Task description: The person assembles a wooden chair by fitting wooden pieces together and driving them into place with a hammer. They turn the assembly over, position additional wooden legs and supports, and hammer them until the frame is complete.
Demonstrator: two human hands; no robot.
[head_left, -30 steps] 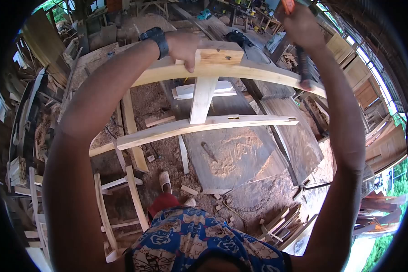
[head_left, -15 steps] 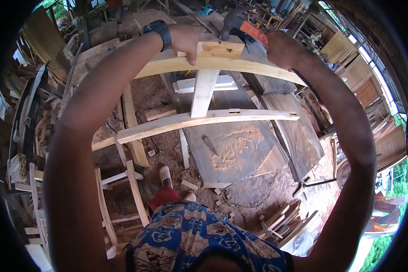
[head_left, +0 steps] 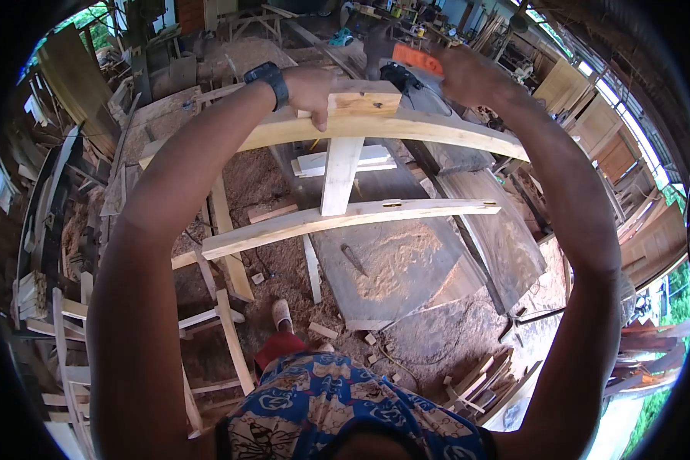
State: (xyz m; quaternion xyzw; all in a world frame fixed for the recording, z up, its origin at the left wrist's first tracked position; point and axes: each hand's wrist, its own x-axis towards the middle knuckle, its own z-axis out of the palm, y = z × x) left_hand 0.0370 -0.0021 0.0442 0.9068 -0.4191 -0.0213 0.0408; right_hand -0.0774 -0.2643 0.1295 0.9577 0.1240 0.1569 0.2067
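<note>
My right hand is closed around the orange handle of a hammer. The dark hammer head hangs just above a short wooden block, apart from it. This block lies on top of a curved wooden rail. My left hand, with a dark watch on the wrist, grips the block's left end, fingers bent down over the rail's near face. From the rail an upright wooden piece runs to a second curved rail, which has slots cut near its right end.
Below the frame lies a wide dark plank with sawdust and a small tool on it. Pale wooden frame pieces stand at the lower left. Offcuts are piled at the lower right. Shavings cover the ground around my feet.
The hammer head has risen from the block's top to a little above it, my right hand going up with it. My left hand keeps its place on the block. The whole view has shifted slightly.
</note>
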